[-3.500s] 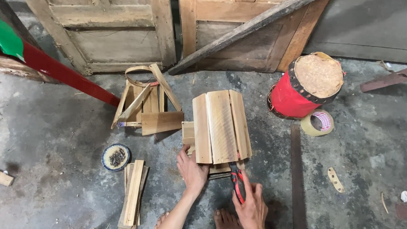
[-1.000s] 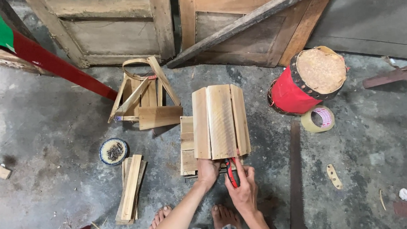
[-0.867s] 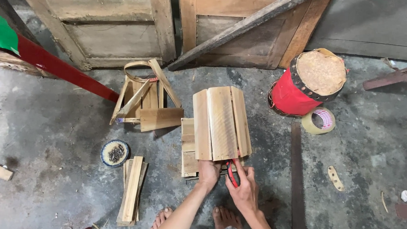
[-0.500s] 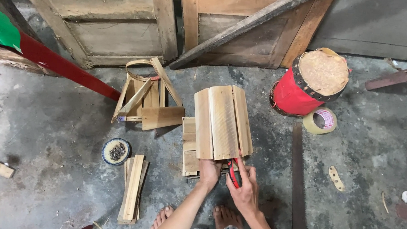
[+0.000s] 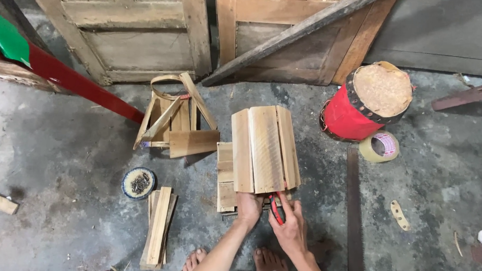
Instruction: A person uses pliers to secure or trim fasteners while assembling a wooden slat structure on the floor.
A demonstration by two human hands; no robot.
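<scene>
1. Left hand (image 5: 249,207) grips the near lower edge of the curved wooden slat panel (image 5: 264,148), fingers closed on the wood.
2. Right hand (image 5: 290,230) is closed around red-handled pliers (image 5: 276,208), applied at the panel's bottom edge, just beside the left hand.
3. The panel stands directly beyond both hands, over flat slats (image 5: 225,176).
4. Left of the hands: bowl of nails (image 5: 138,183).

Both hands (image 5: 270,217) at slat box (image 5: 264,148) (red tool (image 5: 276,209)).

Bare forearms, no sleeves in view; left hand (image 5: 250,207), right hand (image 5: 290,231), no gloves; bare feet
</scene>
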